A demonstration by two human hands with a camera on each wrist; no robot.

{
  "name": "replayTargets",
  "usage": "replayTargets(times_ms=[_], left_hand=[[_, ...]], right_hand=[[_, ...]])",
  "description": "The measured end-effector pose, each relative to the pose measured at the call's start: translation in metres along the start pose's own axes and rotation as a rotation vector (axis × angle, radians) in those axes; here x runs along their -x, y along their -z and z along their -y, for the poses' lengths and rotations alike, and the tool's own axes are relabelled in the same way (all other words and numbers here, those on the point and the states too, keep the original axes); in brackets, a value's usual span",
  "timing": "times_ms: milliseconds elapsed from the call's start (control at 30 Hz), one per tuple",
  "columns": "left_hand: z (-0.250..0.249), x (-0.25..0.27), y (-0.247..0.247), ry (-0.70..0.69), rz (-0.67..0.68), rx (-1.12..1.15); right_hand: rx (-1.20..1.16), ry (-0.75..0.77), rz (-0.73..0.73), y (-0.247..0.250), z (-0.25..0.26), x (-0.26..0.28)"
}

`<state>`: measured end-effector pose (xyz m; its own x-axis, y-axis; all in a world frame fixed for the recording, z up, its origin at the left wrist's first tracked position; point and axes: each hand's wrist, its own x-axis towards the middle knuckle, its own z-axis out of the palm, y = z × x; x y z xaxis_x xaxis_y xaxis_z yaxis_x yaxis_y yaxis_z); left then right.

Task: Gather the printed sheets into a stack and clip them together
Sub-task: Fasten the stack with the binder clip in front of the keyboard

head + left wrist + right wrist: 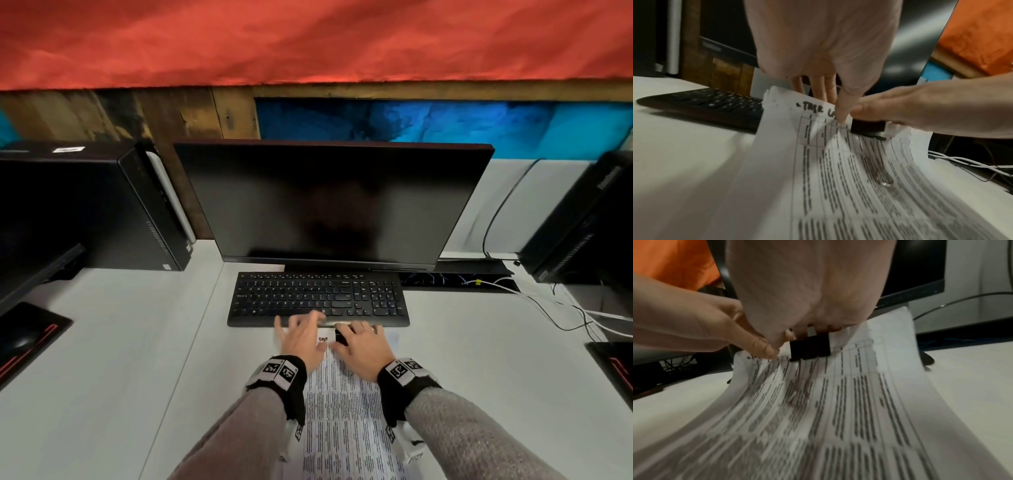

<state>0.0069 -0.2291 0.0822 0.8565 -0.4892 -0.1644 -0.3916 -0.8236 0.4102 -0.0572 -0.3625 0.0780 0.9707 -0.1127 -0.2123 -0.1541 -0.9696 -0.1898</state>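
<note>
Sheets: printed sheets (342, 404) stacked on the white desk (120, 359), far edge raised before the keyboard (318, 298); handwritten "TASK" on top
Clip: black binder clip (810, 347) astride that edge
Left hand (301, 339): pinching the sheets, thumb on top
Right hand (363, 346): gripping the clip

Sheets (342, 411): I see print blurred, unreadable; near end cut off by the frame.
Clip (810, 347): my right hand (363, 349) hides its top.
Keyboard (318, 298): front edge hidden behind both hands.
</note>
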Motion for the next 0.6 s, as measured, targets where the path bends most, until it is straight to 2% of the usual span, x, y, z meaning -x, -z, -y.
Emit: replayTargets(times_ms=[67,133,233,333,433,600], left_hand=[[0.011,0.007,-0.007,0.147,-0.064,-0.007],[0.023,0.018,-0.010,0.331,-0.062,0.133],[0.028,0.035,-0.016,0.509,0.103,0.244],[0.019,0.040,-0.025,0.518,0.201,0.212],[0.002,0.039,-0.034,0.473,0.257,0.201],[-0.042,0.042,-0.056,0.371,0.374,0.218]], right_hand=[[0.013,-0.025,-0.047,-0.009,-0.005,0.012],[-0.044,-0.113,-0.139,-0.020,-0.013,0.029],[-0.209,-0.375,-0.216,-0.043,-0.024,0.060],[-0.360,-0.566,-0.146,-0.061,-0.025,0.083],[-0.430,-0.700,-0.165,-0.067,-0.028,0.098],[-0.433,-0.943,-0.177,-0.062,-0.059,0.135]])
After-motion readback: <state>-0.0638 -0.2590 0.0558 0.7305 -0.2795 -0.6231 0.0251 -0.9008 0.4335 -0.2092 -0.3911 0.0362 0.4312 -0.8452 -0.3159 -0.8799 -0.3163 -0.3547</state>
